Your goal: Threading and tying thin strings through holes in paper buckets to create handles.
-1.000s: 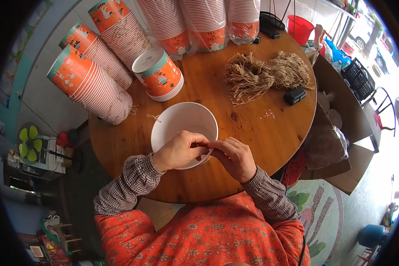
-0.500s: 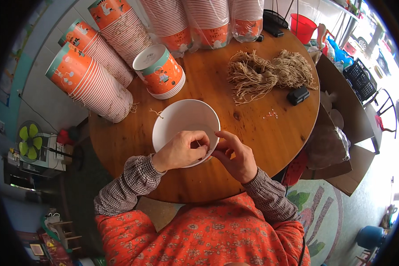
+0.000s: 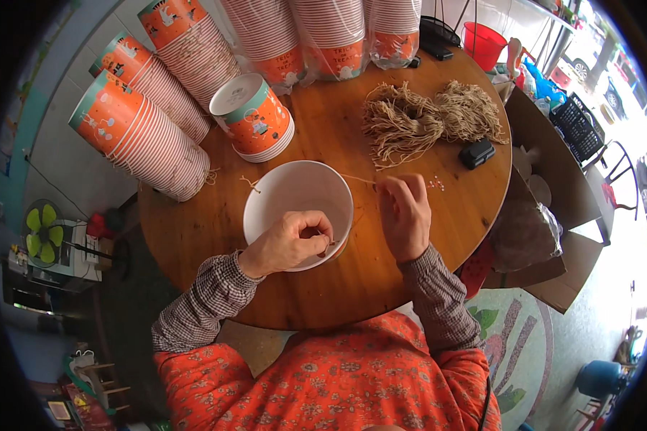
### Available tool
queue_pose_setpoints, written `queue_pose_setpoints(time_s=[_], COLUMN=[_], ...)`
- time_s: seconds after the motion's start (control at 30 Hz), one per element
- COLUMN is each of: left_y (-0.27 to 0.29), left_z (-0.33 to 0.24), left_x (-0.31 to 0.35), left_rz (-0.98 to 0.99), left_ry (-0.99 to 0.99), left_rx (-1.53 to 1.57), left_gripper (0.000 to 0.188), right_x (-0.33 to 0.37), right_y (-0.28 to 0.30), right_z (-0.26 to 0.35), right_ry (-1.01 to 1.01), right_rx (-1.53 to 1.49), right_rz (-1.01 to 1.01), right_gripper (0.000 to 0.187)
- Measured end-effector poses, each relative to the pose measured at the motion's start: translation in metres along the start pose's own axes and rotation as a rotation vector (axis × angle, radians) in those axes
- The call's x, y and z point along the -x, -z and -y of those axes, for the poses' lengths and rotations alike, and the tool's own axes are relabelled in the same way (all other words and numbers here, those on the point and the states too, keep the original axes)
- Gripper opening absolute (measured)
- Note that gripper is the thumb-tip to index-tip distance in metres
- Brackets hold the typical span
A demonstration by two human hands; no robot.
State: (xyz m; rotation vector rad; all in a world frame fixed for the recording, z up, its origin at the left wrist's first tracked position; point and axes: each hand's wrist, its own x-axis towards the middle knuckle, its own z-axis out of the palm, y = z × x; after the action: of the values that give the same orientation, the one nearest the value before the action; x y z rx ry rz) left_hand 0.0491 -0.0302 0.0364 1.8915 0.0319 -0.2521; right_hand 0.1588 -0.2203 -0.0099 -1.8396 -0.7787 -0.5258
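Fingers of your right hand (image 3: 406, 221) pinch a twine strand (image 3: 359, 179) beside the paper bucket (image 3: 279, 188), which sits on the round wooden table (image 3: 460, 215). Your left hand (image 3: 284, 246) reaches into it, fingers curled — whether they clamp anything, you cannot tell. Farther back: stacked orange buckets (image 3: 151, 147) left, a twine bundle (image 3: 438, 117) and black case (image 3: 476, 153) right. Off the table: a green-bladed fan (image 3: 43, 232) left, an open cardboard carton (image 3: 566, 190) right.

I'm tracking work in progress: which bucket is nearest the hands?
The bucket showing its white inside, partly covered by the left hand; the other buckets are stacked farther back.
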Motion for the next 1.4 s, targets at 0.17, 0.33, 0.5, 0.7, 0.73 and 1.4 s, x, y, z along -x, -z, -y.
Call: queue_pose_setpoints(time_s=[0.17,0.33,0.5,0.7,0.73,1.4], left_y=[-0.004,0.003,0.007,0.004,0.003,-0.003], left_z=[-0.007,-0.014,-0.022,-0.023,-0.022,-0.006], left_x=[0.003,0.008,0.013,0.013,0.012,0.006], left_rz=[0.023,-0.001,-0.036,-0.105,-0.110,-0.140], left_ry=[-0.007,0.031,-0.004,-0.056,-0.036,0.040], left_rx=[-0.003,0.160,0.240,0.313,0.331,0.549], left_gripper=[0.006,0.006,0.007,0.010,0.010,0.016], right_x=[-0.013,-0.007,-0.005,-0.011,-0.009,0.002], right_y=[0.002,0.002,0.008,0.013,0.009,0.008], right_z=[0.018,0.021,0.022,0.025,0.021,0.016], right_ry=[-0.308,-0.159,-0.090,-0.020,-0.180,-0.401], right_rx=[-0.988,-0.665,-0.568,-0.432,-0.388,-0.734], right_rz=[0.238,0.476,0.435,0.338,0.300,0.507], right_gripper=[0.011,0.011,0.013,0.014,0.016,0.013])
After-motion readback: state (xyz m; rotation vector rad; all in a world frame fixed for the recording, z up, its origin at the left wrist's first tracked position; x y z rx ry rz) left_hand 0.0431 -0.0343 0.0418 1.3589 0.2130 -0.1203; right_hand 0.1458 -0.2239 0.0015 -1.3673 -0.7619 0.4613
